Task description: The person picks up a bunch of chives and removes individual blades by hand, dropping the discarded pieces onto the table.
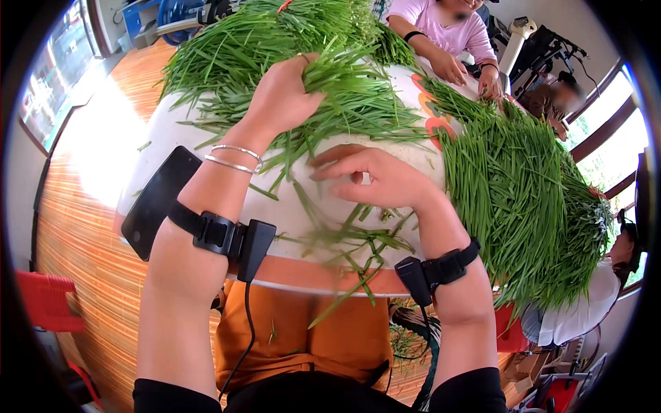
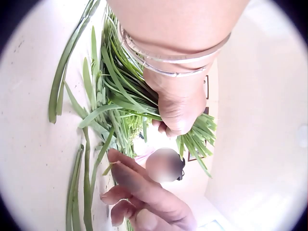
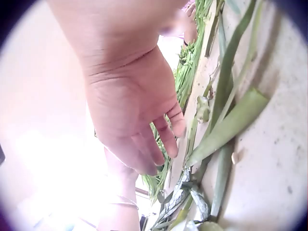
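My left hand has its grip closed firmly round a bunch of green leaves, fingers curled over it, and the ends poke out past the fist; I judge that holds them gathered and lined up. The bunch is up over the big leaf pile, on the far left of the counter.

My right hand is empty: grip loose, fingers relaxed and apart, over the middle, free to pick, I'd say. Below it, loose stalks lie crossed near the edge, some hanging over, likely strays left apart from the heaps.

Over to my right, the other pile lies mostly side by side, presumably for easy bundling. The phone sits to the left, probably clear of the work.
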Motion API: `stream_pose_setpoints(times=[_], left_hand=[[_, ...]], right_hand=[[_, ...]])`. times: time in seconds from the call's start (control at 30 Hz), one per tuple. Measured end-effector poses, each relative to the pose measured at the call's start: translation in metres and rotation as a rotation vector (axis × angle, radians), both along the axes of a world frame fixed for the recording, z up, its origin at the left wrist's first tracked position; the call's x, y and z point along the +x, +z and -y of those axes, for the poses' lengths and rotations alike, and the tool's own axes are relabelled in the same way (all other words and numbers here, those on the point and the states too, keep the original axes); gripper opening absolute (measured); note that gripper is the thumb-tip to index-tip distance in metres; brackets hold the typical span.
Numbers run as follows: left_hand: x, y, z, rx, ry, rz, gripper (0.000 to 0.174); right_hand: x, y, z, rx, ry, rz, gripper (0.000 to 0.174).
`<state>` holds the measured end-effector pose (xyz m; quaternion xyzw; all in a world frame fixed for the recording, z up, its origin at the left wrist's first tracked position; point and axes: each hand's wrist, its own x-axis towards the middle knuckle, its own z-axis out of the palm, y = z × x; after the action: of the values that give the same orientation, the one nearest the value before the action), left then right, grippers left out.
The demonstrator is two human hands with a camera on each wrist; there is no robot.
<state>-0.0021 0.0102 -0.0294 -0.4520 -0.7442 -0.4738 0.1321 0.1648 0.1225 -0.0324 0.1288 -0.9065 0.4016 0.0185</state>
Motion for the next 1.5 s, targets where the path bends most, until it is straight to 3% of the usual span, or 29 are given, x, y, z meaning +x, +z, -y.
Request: stream_pose_setpoints(times=[0.1, 0.17, 0.2, 0.27, 0.3, 0.37, 0.4, 0.53, 0.6, 0.73, 0.77, 0.83, 0.9, 0.93, 1.0, 1.1, 1.27, 1.37, 1.47, 1.5], left_hand=[[0.001, 0.005, 0.004, -0.051, -0.046, 0.123, 0.048], [0.001, 0.003, 0.003, -0.025, -0.027, 0.068, 0.048], [0.004, 0.007, 0.004, -0.046, -0.025, 0.077, 0.048], [0.000, 0.004, 0.002, -0.022, -0.020, 0.049, 0.044], [0.000, 0.002, 0.001, 0.005, -0.016, 0.020, 0.039], [0.001, 0.000, 0.002, 0.004, -0.004, 0.034, 0.039], [0.001, 0.000, 0.002, 0.010, -0.009, 0.033, 0.039], [-0.005, -0.004, 0.000, 0.005, -0.023, 0.011, 0.040], [-0.004, -0.002, 0.001, 0.014, -0.018, 0.015, 0.040], [0.008, 0.002, 0.004, 0.044, 0.066, -0.058, 0.038], [0.005, 0.001, 0.003, 0.046, 0.066, -0.060, 0.038], [-0.004, -0.003, 0.000, 0.000, -0.026, 0.014, 0.041], [-0.001, 0.001, 0.002, -0.016, -0.014, 0.006, 0.044], [0.002, 0.003, 0.003, -0.020, 0.007, 0.016, 0.044], [0.004, 0.005, 0.004, -0.021, 0.024, 0.029, 0.044], [0.004, 0.006, 0.004, -0.019, 0.026, 0.021, 0.044], [0.001, 0.006, 0.003, 0.015, 0.017, 0.046, 0.047], [0.002, 0.006, 0.002, 0.034, 0.041, 0.033, 0.043], [0.003, 0.007, 0.003, 0.070, -0.019, 0.063, 0.038], [0.003, 0.006, 0.003, 0.070, -0.021, 0.063, 0.038]], right_hand=[[0.000, 0.006, -0.001, -0.022, 0.133, 0.055, 0.023], [0.004, 0.021, 0.002, 0.038, 0.088, 0.571, 0.023], [0.004, 0.021, 0.004, 0.041, 0.089, 0.568, 0.023], [0.005, 0.017, 0.008, -0.094, -0.016, 0.299, 0.022], [0.004, 0.014, 0.010, -0.097, -0.016, 0.303, 0.022], [-0.003, 0.005, 0.010, -0.083, -0.089, -0.034, 0.022], [-0.006, -0.007, 0.005, 0.059, -0.051, -0.222, 0.023], [-0.008, -0.010, -0.004, 0.222, 0.050, -0.311, 0.022], [0.000, 0.005, 0.002, 0.102, -0.009, 0.005, 0.019], [0.014, 0.025, 0.004, 0.091, -0.074, 0.188, 0.019], [0.015, 0.029, 0.004, 0.116, -0.083, 0.332, 0.020], [0.013, 0.029, 0.002, 0.147, -0.090, 0.470, 0.020], [0.009, 0.014, -0.003, -0.148, -0.294, 0.178, 0.023], [0.008, 0.013, -0.008, -0.146, -0.294, 0.177, 0.023], [0.007, 0.014, -0.025, 0.361, -0.673, 0.022, 0.026], [0.007, -0.004, -0.050, 0.432, -0.743, -0.039, 0.027], [-0.002, -0.011, -0.057, 0.409, -0.660, -0.038, 0.021], [-0.002, -0.013, -0.060, 0.377, -0.649, -0.245, 0.014], [-0.005, -0.007, -0.062, 0.169, -0.784, -0.299, 0.011], [-0.006, -0.007, -0.063, -0.047, -0.755, -0.272, 0.014]])
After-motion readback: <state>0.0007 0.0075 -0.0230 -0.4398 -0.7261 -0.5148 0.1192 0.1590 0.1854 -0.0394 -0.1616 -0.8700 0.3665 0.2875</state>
